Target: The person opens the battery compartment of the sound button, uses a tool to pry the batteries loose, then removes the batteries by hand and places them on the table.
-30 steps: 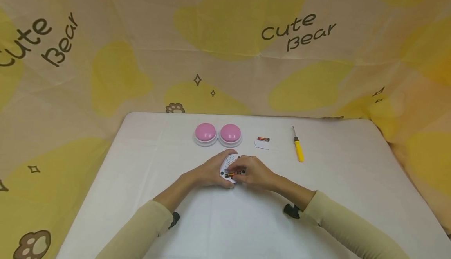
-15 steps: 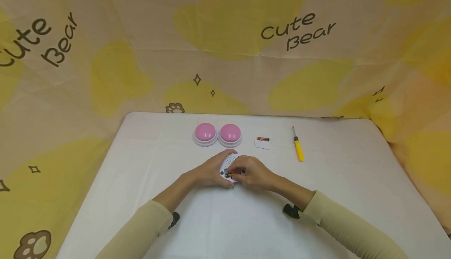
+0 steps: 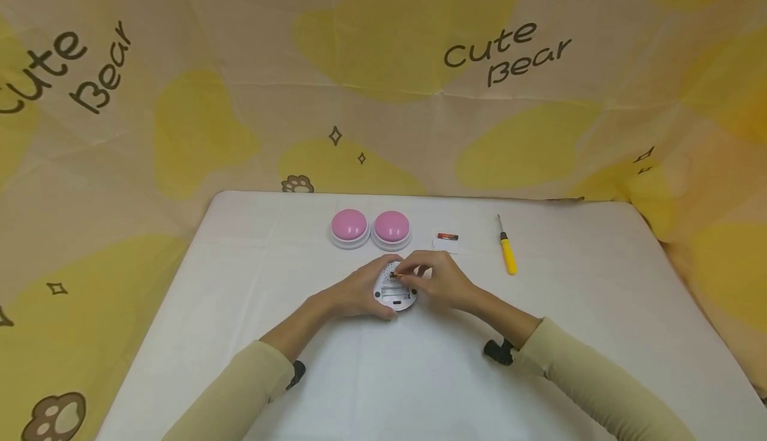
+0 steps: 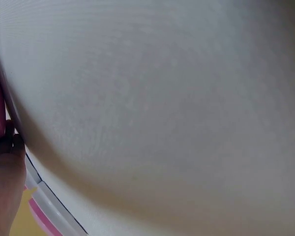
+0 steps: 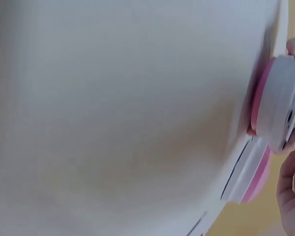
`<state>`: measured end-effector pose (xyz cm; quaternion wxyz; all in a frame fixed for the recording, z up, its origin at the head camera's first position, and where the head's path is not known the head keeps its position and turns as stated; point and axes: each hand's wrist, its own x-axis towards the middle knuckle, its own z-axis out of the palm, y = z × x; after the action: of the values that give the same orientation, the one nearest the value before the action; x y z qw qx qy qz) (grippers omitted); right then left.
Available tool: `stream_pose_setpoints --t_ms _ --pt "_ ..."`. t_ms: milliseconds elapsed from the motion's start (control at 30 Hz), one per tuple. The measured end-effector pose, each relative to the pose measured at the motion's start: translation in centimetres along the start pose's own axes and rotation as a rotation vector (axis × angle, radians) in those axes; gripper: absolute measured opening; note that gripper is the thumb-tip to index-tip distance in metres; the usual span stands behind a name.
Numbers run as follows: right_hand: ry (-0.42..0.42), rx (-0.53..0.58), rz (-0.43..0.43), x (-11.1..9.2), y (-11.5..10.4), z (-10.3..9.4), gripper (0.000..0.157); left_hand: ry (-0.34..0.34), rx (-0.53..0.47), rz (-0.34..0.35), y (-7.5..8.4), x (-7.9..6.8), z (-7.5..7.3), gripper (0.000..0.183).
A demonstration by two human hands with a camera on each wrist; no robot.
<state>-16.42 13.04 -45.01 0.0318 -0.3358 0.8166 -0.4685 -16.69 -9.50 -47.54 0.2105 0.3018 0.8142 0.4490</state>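
On the white desk, two pink buttons stand side by side at the far middle; to their right lie a card, a battery along its far edge, and a screwdriver.

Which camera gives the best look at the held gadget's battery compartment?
The head view: the open battery compartment faces that camera. The right wrist view shows the gadget nearly side-on, so the compartment barely shows; the left wrist view catches only part of the gadget, not the compartment.
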Motion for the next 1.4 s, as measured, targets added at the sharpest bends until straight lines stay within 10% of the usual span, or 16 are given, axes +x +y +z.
stream_pose_setpoints --t_ms 800,1400 --pt "0.273 -0.073 0.245 1.7 3.0 -6.7 0.016 0.006 0.028 -0.104 0.3 -0.2 0.1 0.1" --pt "0.286 -0.164 0.357 1.9 6.5 -7.8 0.014 0.01 0.018 -0.102 0.2 -0.3 0.1 0.101"
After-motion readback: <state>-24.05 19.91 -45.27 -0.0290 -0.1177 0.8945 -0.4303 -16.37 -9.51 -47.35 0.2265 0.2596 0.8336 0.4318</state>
